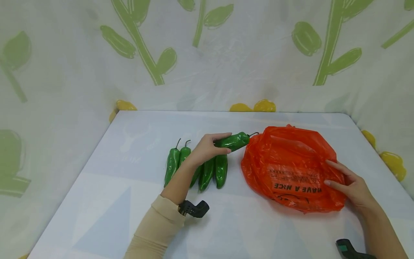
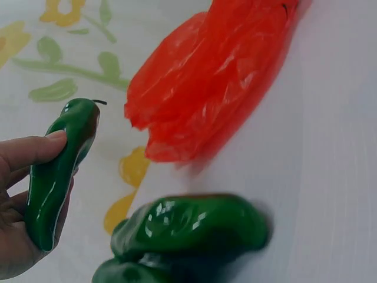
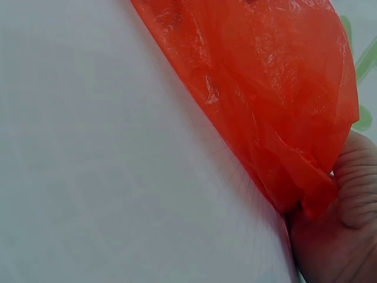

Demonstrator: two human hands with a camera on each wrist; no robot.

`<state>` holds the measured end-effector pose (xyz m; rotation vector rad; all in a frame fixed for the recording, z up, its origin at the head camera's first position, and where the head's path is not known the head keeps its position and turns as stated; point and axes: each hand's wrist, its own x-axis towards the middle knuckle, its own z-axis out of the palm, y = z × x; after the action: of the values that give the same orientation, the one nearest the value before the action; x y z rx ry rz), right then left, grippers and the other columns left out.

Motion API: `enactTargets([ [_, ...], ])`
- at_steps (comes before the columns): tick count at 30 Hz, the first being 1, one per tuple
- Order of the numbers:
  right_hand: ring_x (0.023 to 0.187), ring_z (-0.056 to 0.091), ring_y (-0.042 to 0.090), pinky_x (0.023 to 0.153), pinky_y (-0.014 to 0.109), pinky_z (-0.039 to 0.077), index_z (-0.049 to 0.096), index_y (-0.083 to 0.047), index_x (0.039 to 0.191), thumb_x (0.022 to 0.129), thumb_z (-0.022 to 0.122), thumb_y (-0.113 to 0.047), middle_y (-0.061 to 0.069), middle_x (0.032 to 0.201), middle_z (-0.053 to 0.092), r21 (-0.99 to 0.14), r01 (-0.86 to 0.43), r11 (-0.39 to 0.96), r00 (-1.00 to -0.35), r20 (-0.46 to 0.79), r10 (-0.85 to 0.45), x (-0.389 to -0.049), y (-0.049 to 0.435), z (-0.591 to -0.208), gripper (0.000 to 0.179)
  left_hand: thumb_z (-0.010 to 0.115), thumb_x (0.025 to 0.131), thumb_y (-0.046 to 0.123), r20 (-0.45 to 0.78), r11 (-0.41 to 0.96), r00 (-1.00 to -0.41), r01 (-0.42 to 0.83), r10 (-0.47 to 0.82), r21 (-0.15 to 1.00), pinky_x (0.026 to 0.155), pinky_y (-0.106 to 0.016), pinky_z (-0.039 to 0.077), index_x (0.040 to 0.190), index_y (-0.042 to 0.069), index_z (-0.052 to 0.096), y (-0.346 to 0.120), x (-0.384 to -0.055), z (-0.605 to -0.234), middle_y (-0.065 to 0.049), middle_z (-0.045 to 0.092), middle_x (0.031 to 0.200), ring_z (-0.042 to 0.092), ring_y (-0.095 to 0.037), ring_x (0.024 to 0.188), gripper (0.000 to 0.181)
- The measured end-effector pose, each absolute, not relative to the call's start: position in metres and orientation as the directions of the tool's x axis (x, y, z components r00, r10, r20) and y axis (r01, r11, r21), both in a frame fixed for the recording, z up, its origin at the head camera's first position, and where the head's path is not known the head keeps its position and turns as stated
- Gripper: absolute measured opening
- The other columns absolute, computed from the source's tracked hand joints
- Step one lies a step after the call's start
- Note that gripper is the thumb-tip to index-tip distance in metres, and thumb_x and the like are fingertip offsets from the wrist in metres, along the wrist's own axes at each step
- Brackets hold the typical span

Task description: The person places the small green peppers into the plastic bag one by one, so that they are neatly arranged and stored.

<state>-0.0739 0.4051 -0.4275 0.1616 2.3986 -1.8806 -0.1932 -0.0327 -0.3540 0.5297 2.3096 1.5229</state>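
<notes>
My left hand (image 1: pixel 207 147) holds a glossy green chili pepper (image 1: pixel 237 141) between thumb and fingers, its stem pointing right toward a red plastic bag (image 1: pixel 291 154). In the left wrist view, the thumb lies along one side of this pepper (image 2: pixel 59 171). Below that hand, several more green peppers (image 1: pixel 221 171) lie side by side on the table, partly hidden by the forearm. At the bag's right side, my right hand (image 1: pixel 354 187) grips the crumpled plastic, thumb and a finger showing on top. The right wrist view has the bag's gathered end (image 3: pixel 312 188) against the hand.
The white table (image 1: pixel 106 212) carries pale blue shapes. Behind it hangs a light cloth (image 1: pixel 242 64) printed with green plants and yellow flowers. Each wrist wears a black camera mount, the left one (image 1: pixel 195 208) just above the tabletop.
</notes>
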Motion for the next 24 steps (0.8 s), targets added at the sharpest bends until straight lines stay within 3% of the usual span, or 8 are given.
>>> enactTargets([
  [6,0.107,0.036,-0.015,0.073,0.009,0.049,0.033,-0.028,0.148,0.092,0.059,-0.007,-0.022,0.147,0.028,-0.966,0.121,0.227,-0.993,-0.118,0.025,-0.073,0.405,-0.428,0.065,0.070,0.083,0.018,-0.064,0.344,-0.851,0.141,0.521,0.928,0.078,-0.027,0.050,0.133,0.018,0.057,-0.009,-0.194,-0.352,-0.005,0.059,0.125,0.054,-0.019,0.099,0.051],
  [24,0.106,0.036,-0.014,0.073,0.009,0.049,0.034,-0.028,0.148,0.092,0.059,-0.008,-0.022,0.146,0.029,-0.964,0.148,0.220,-0.989,-0.147,0.025,-0.074,0.403,-0.426,0.064,0.072,0.082,0.011,-0.022,0.325,-0.810,0.210,0.586,0.922,0.080,-0.019,0.048,0.132,0.017,0.058,0.053,-0.205,-0.337,-0.004,0.058,0.128,0.053,-0.012,0.100,0.052],
])
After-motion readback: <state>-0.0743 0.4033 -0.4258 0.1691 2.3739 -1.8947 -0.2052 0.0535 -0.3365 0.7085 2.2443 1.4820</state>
